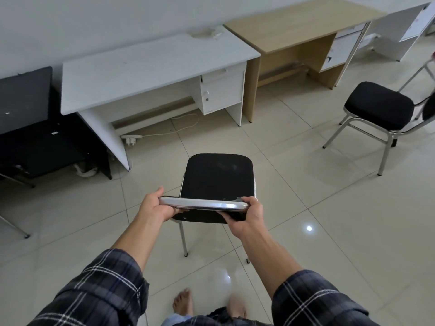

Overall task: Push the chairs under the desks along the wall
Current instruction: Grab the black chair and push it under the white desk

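A: Head view. Status?

B: Both hands on the chrome top rail [203, 204] of the near chair [217, 177]. Left hand [154, 205] wraps the left end, right hand [247, 214] wraps the right end, fingers curled round the bar and under it. Neither hand is free.

A: Where's the chair relative to the desks?

B: Straight ahead of the hands, out on the tiled floor [306, 184], well apart from the wall row. Seat faces away from the person, toward the desks. The rail runs left-right across the view, so its long axis is roughly square to the push line. Hands sit about equally near.

A: Target?

B: My guess is the white desk [146, 67]; its knee gap lies ahead and to the left, so the push needs a leftward bias. A power strip [131, 138] and its cable lie on the floor at that gap, which could snag a leg.

A: Chair's look?

B: Black padded seat, thin chrome legs, no castors visible. Likely scrapes rather than rolls.

A: Others?

B: Second chair [379, 107] at right, near the wood desk [303, 27], not yet tucked.
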Action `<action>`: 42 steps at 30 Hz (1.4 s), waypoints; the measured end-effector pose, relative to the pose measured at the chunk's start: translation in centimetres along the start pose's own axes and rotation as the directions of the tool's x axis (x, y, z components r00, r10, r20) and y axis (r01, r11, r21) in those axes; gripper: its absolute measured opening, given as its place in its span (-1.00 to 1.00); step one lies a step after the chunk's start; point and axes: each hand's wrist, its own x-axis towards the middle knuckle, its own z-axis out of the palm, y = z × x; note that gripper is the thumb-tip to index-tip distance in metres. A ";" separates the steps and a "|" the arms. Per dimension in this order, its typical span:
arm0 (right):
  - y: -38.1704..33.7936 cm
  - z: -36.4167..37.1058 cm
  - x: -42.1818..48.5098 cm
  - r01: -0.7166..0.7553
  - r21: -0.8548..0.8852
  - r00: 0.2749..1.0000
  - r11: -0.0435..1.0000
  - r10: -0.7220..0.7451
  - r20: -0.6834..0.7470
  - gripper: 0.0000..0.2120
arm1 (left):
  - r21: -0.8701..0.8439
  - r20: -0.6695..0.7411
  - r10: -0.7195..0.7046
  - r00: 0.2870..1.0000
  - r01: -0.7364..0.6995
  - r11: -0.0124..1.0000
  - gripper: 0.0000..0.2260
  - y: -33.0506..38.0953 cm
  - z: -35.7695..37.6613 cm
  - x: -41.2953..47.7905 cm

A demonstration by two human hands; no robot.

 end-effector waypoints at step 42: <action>4.4 24.5 12.1 -0.023 -0.113 0.996 0.993 0.032 0.077 -0.89 | -0.025 -0.141 0.069 0.988 -0.073 0.997 -0.82 22.4 7.9 11.6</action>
